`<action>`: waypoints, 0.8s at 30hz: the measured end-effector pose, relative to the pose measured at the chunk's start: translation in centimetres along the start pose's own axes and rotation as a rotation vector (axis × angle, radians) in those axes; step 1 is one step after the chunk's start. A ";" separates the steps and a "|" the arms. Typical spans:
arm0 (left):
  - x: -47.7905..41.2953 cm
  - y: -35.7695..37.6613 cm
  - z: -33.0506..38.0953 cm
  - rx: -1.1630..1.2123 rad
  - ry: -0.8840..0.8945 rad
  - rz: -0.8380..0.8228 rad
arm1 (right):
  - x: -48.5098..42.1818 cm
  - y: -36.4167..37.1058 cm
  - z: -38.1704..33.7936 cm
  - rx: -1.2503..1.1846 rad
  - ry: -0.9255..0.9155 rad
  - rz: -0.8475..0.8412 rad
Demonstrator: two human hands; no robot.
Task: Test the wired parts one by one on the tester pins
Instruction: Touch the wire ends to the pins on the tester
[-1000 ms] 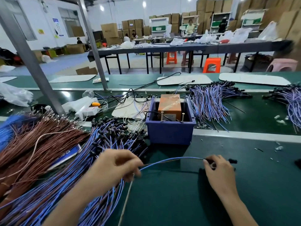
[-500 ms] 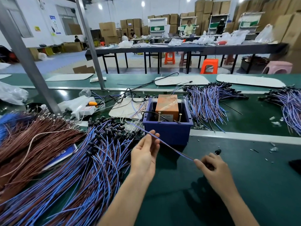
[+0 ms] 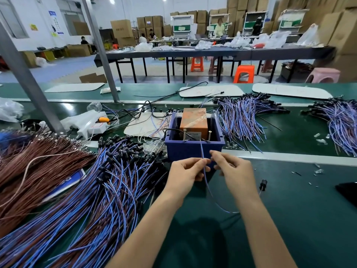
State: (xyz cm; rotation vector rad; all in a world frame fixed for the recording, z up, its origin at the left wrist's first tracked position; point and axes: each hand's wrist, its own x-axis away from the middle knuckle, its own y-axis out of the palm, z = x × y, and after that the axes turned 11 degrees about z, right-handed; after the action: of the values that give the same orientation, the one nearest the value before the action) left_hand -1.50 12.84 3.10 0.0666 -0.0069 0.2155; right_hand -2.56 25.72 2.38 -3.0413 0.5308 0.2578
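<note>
Blue wire [image 3: 201, 150] pinched by left hand [image 3: 188, 174] and right hand [image 3: 234, 172], tip pointing up near tester pins [image 3: 184, 135].

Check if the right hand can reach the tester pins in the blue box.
Probably yes: the right hand, pinching the wire, is just before the open-topped blue box; nothing blocks the pins.

An orange stool [image 3: 243, 74] and a pink stool [image 3: 324, 74] are standing beside a long table [image 3: 212, 53] that is carrying bags [image 3: 272, 40]; boxes [image 3: 121, 29] are standing stacked behind it.
</note>
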 end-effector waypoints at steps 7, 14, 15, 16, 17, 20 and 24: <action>-1.5 -0.3 -0.6 -0.023 -0.026 -0.062 | -0.6 2.5 -0.3 -0.204 0.172 -0.023; -2.9 -0.9 -1.2 -0.015 -0.093 0.031 | -1.7 3.4 0.4 -0.193 0.276 0.151; -3.0 -1.0 -1.2 -0.015 -0.101 0.042 | -1.8 3.5 0.6 -0.177 0.282 0.158; -3.1 -1.0 -1.3 -0.013 -0.111 0.052 | -1.8 3.6 0.7 -0.165 0.287 0.167; -3.3 -1.1 -1.3 -0.009 -0.121 0.061 | -1.9 3.7 0.8 -0.154 0.291 0.179; -3.7 -1.0 -1.2 0.013 -0.155 0.084 | -2.1 4.0 0.9 -0.127 0.296 0.215; -4.1 -1.1 -1.2 0.056 -0.188 0.118 | -2.4 4.2 0.9 -0.125 0.297 0.239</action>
State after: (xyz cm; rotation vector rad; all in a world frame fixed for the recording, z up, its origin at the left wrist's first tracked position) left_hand -5.25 11.00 1.79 0.1425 -0.1926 0.3268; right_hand -6.35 22.59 1.85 -3.1518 0.9324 -0.1645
